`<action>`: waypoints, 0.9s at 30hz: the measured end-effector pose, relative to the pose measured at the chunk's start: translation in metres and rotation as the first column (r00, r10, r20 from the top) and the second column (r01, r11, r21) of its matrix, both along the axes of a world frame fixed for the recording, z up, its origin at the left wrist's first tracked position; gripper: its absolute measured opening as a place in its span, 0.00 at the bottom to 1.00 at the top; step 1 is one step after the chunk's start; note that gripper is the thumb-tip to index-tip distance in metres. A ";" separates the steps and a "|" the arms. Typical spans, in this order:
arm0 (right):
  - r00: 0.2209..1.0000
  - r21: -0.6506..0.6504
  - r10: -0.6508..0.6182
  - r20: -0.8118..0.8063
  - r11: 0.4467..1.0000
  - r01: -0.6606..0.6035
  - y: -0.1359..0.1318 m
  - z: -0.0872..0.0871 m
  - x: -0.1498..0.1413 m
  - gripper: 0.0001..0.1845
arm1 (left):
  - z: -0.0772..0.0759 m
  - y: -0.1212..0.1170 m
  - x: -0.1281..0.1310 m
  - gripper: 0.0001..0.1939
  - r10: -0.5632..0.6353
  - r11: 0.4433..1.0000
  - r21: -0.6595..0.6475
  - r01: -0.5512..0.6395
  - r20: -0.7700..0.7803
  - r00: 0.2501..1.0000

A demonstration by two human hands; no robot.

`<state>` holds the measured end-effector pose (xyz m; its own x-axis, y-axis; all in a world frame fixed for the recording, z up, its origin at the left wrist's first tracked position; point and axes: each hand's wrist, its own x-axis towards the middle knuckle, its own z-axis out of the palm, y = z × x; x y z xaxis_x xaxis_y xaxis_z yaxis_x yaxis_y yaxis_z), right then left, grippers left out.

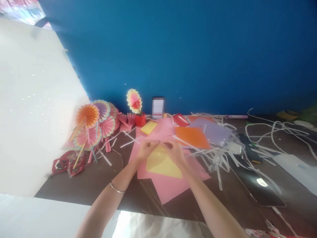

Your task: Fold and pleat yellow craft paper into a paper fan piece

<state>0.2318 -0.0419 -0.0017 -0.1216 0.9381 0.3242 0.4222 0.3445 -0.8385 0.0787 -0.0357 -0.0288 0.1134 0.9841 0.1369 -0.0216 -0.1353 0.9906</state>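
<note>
A sheet of yellow paper (163,162) lies over pink paper sheets (162,191) in front of me. At its far edge my left hand (148,150) is closed, fingertips pinched on the paper. My right hand (174,152) pinches the same edge a short way to the right; the two sets of fingertips nearly meet, and what they do to the edge is partly hidden. Just beyond the hands rests a yellow pleated strip (148,128) with darker fold lines.
Paper fan pinwheels (86,115) cluster on the left, and another rises from a red pot (140,119). Orange paper (192,137) and purple sheets (213,130) lie right of the hands. White paper strips, a black tablet (257,181) and white cables (274,129) spread farther right.
</note>
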 end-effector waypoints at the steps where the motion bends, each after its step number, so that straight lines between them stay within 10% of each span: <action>1: 1.000 -0.004 0.000 0.005 1.000 0.000 0.000 -0.001 0.000 0.13 | 0.000 0.000 0.000 0.15 -0.009 1.000 0.010 0.009 -0.021 1.000; 11: 0.999 -0.006 -0.039 -0.032 0.999 0.039 0.008 -0.001 0.011 0.12 | 0.001 0.000 -0.004 0.13 0.268 0.960 0.119 -0.252 -0.140 0.953; 27: 0.997 -0.082 -0.077 0.018 0.994 0.078 0.018 -0.010 0.020 0.15 | -0.002 0.003 -0.008 0.14 0.191 0.972 0.167 -0.165 -0.154 0.969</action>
<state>0.2520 -0.0240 -0.0118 -0.0518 0.9685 0.2436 0.4571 0.2399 -0.8565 0.0707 -0.0323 -0.0312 -0.0278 0.9597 0.2798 0.1807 -0.2704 0.9456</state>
